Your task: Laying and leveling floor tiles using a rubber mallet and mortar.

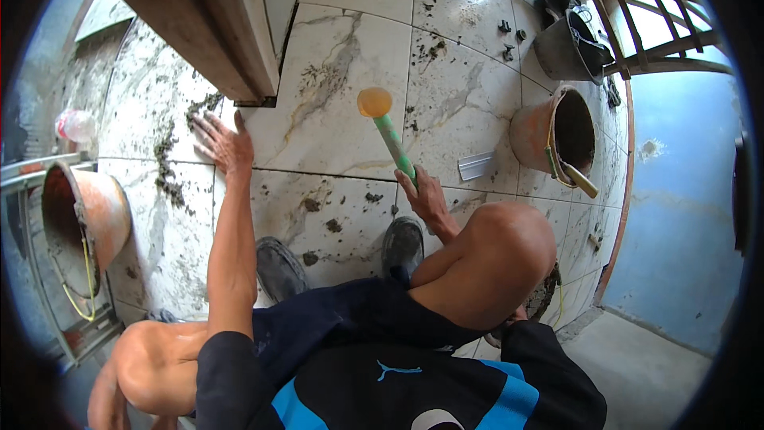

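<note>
My left hand (225,143) lies on the white marbled tile floor (334,139) with its fingers spread, close to the foot of a brown wooden post (239,56). It holds nothing. Crumbs of dark mortar (167,163) lie beside it. In my right hand (427,195) is a mallet (391,143) with a green handle and a round yellowish head. The fingers wrap the lower end of the handle, and the head points away from me over the tiles. My right knee hides part of that forearm.
An orange-brown bucket (529,137) lies tilted at the right, a trowel-like handle at its mouth. Black buckets (557,52) and a wooden chair (660,52) stand beyond. Another bucket (107,211) and a plastic bottle (76,126) are at the left. A ribbed pale strip (477,166) lies nearby.
</note>
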A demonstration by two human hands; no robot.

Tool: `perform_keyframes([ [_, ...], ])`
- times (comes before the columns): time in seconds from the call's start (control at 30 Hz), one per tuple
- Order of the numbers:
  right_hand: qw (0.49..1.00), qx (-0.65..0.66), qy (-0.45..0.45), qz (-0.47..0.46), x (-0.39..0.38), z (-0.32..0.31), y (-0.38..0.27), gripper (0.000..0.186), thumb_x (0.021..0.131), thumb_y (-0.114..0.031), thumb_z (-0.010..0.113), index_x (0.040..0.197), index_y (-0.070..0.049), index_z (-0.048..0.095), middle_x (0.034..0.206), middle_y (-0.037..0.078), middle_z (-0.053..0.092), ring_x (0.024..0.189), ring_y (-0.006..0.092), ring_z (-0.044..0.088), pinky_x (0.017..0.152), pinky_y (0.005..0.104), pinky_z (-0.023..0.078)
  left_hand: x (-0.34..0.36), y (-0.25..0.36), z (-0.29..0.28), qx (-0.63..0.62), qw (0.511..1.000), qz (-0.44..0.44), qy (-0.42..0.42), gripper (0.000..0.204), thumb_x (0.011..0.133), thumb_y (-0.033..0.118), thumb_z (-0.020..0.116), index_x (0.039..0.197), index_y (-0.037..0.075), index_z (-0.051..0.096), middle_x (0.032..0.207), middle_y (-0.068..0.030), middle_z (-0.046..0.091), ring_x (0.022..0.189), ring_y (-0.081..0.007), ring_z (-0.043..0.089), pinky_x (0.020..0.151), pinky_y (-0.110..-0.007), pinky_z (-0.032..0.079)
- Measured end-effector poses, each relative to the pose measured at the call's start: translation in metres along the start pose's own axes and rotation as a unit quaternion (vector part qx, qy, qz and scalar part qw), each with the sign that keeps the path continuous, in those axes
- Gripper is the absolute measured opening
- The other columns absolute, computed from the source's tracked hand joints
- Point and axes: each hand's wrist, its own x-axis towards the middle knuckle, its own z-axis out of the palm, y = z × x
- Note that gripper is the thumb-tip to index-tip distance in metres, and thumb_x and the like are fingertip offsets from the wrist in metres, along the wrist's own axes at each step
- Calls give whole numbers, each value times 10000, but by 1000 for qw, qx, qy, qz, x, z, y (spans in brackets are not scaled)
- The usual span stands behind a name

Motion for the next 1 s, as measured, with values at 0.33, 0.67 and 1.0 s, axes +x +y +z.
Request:
perform_keyframes([
  [0.33, 993, -51, 62, -82, 24, 2, 3, 351, 858, -376, 530, 825, -33, 464, 572, 209, 547, 545, 406, 552, 483, 485, 413, 1, 3, -6, 8, 1000, 6, 6, 852, 837, 656, 64, 1389, 12, 137, 1461, -162, 62, 1356, -269, 40, 1070, -475, -14],
  [0.67, 985, -105, -28, -137, 42, 12, -23, 363, 854, -390, 538, 830, -40, 443, 592, 162, 550, 526, 356, 549, 473, 435, 412, 0, 4, -5, 41, 999, -4, -7, 798, 865, 616, 100, 1383, 14, 174, 1459, -166, 80, 1355, -284, 51, 1061, -502, 13],
  [1.0, 981, -146, -48, -122, 50, 28, -37, 361, 862, -379, 529, 849, -31, 434, 590, 165, 547, 521, 345, 553, 462, 424, 414, 31, -5, 9, 15, 999, -39, 31, 705, 897, 514, 202, 1385, 6, 159, 1457, -177, 84, 1355, -283, 48, 1063, -496, -16],
])
